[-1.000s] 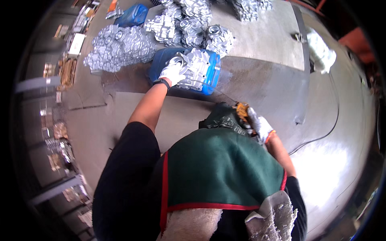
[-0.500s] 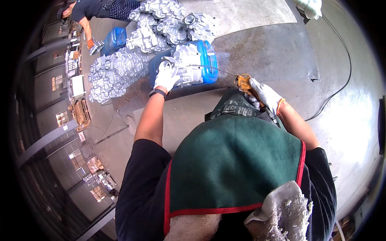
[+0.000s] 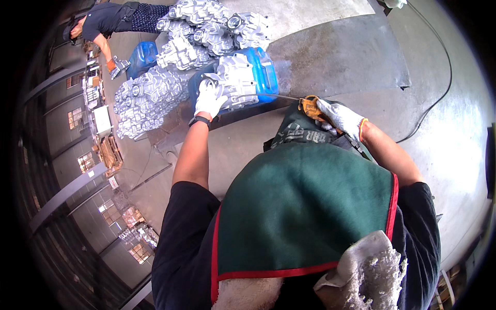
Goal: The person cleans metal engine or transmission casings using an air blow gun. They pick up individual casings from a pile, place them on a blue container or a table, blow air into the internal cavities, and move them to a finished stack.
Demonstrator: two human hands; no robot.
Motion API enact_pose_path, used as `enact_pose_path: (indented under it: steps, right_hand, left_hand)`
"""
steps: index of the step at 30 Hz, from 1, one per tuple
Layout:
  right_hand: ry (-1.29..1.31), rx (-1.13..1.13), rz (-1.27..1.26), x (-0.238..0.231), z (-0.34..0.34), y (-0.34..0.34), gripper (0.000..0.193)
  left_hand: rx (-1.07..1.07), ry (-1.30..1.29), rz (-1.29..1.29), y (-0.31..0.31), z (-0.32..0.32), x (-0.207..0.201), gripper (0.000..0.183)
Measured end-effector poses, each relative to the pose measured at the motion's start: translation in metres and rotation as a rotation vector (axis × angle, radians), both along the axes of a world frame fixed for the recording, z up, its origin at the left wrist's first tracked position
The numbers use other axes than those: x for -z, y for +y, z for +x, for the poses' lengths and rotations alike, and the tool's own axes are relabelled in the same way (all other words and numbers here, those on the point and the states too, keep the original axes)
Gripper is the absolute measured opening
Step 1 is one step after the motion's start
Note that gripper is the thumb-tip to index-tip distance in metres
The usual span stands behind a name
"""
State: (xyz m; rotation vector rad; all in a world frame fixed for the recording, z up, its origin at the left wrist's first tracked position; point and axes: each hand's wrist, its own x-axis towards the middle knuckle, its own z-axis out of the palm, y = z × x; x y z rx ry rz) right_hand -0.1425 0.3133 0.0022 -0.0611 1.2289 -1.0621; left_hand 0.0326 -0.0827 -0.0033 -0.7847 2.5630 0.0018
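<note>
A silver metal casting point(image 3: 236, 77) rests on a blue plastic jerrycan point(image 3: 265, 75) lying on its side. My left hand point(image 3: 209, 102), in a white glove, grips the casting's near left edge, with a dark band round the wrist. In my gloved right hand point(image 3: 341, 119) is a yellow hand-held power tool point(image 3: 310, 107), the fingers wrapped round its body. From it a long thin rod point(image 3: 279, 96) reaches left to the casting's near edge. Whether the tip touches metal I cannot make out.
Several more castings point(image 3: 206, 36) are heaped behind, and a stack of them point(image 3: 150, 98) stands to the left. A co-worker point(image 3: 111, 23) bends at the far left by another blue jerrycan point(image 3: 142, 58). A dark cable point(image 3: 450, 72) curves over the floor on the right.
The rod has shifted from across the casting's face down to its near edge. My left hand keeps its hold on the casting. The whole view has turned slightly.
</note>
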Motion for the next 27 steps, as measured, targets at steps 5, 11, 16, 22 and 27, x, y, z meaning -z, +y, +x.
enact_pose_path:
  steps: [5, 11, 16, 22, 27]
  right_hand:
    - [-0.197, 0.195, -0.077, 0.022, -0.002, 0.003, 0.043]
    - [-0.552, 0.387, -0.207, 0.036, -0.018, -0.008, 0.044]
    - [-0.683, 0.374, -0.193, 0.051, -0.008, -0.021, 0.044]
    - [-0.746, 0.363, -0.179, 0.057, -0.007, -0.03, 0.045]
    - [-0.762, 0.371, -0.194, 0.056, -0.006, -0.032, 0.045]
  left_hand:
    - [0.06, 0.055, -0.029, -0.005, 0.008, 0.007, 0.082]
    - [0.064, 0.084, 0.004, 0.012, 0.008, -0.002, 0.076]
    - [0.022, 0.059, 0.049, 0.016, 0.003, -0.004, 0.079]
    - [0.017, 0.061, 0.045, 0.018, 0.002, -0.006, 0.081]
    - [0.01, 0.046, 0.046, 0.017, 0.003, -0.006, 0.082]
